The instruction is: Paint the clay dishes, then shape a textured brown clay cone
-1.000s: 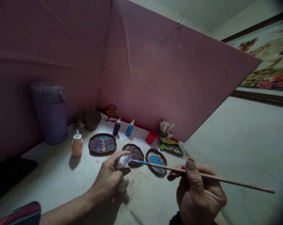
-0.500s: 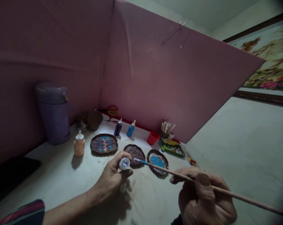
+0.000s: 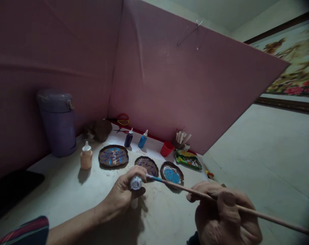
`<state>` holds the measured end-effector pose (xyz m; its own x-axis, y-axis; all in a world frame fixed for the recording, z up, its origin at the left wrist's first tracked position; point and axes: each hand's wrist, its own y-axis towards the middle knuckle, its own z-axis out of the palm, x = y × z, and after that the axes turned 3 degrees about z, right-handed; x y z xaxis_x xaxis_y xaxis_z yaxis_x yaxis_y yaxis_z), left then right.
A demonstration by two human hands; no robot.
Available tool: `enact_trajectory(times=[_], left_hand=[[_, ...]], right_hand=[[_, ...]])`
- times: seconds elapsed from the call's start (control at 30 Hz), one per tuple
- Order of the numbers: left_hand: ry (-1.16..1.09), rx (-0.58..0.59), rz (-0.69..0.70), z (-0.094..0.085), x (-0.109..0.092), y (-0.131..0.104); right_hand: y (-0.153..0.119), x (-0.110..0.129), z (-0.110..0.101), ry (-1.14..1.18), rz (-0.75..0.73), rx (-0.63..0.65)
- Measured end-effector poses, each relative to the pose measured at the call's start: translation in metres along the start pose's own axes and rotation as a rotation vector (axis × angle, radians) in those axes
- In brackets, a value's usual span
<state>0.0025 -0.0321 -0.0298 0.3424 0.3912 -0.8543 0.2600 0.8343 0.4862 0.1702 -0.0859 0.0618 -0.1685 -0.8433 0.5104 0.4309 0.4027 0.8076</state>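
Observation:
My left hand (image 3: pixel 126 185) is closed round a small clear bottle (image 3: pixel 136 183), whose round end faces me. In my right hand (image 3: pixel 226 211) is a long wooden paintbrush (image 3: pixel 181 187), pinched between thumb and fingers. Its blue-stained tip reaches to the fingers of my left hand, near the bottle; whether it touches them I cannot tell. Just beyond lies a brown, wavy-edged clay dish (image 3: pixel 151 166) with purple and white marks, partly hidden by my left hand. Beside it, a second dish (image 3: pixel 179 167) has a blue and white painted middle. A larger oval dish (image 3: pixel 113 166) carries blue and purple strokes.
An orange paint bottle (image 3: pixel 86 160) stands left, near a purple tumbler (image 3: pixel 57 126). Dark purple (image 3: pixel 128 139) and blue (image 3: pixel 142 140) paint bottles stand behind. A red cup (image 3: pixel 167 149), a green packet (image 3: pixel 188 160), scissors (image 3: pixel 123 119) and a brown lump (image 3: pixel 102 130) line the back.
My left hand has tilted the bottle slightly, so its round end shows differently. The brush tip has shifted a little right and down, with my right hand moving slightly.

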Motion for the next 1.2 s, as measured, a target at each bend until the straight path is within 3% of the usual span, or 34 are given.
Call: enact_trajectory(times=[0.13,0.33,0.43,0.67,1.0,1.1,1.2], left_hand=[[0.001,-0.043,-0.124,0.002,-0.002,-0.001],[0.128,-0.347,-0.23,0.0,-0.004,0.007],[0.188,-0.414,-0.24,-0.003,-0.004,0.01],[0.202,-0.36,-0.254,-0.003,-0.001,0.007],[0.254,-0.389,-0.267,-0.004,-0.007,0.009],[0.271,-0.386,-0.26,-0.004,-0.007,0.009],[0.252,-0.399,-0.27,-0.003,-0.009,0.01]], right_hand=[[0.0,0.0,0.0,0.016,-0.001,-0.017],[0.0,-0.002,-0.001,-0.042,0.035,-0.061],[0.0,-0.004,-0.002,-0.109,0.061,-0.101],[0.0,-0.009,-0.004,-0.2,0.102,-0.105],[0.005,-0.015,-0.008,-0.308,0.097,-0.119],[0.028,-0.034,-0.017,-0.401,0.124,-0.075],[0.061,-0.068,-0.029,-0.614,0.288,0.011]])
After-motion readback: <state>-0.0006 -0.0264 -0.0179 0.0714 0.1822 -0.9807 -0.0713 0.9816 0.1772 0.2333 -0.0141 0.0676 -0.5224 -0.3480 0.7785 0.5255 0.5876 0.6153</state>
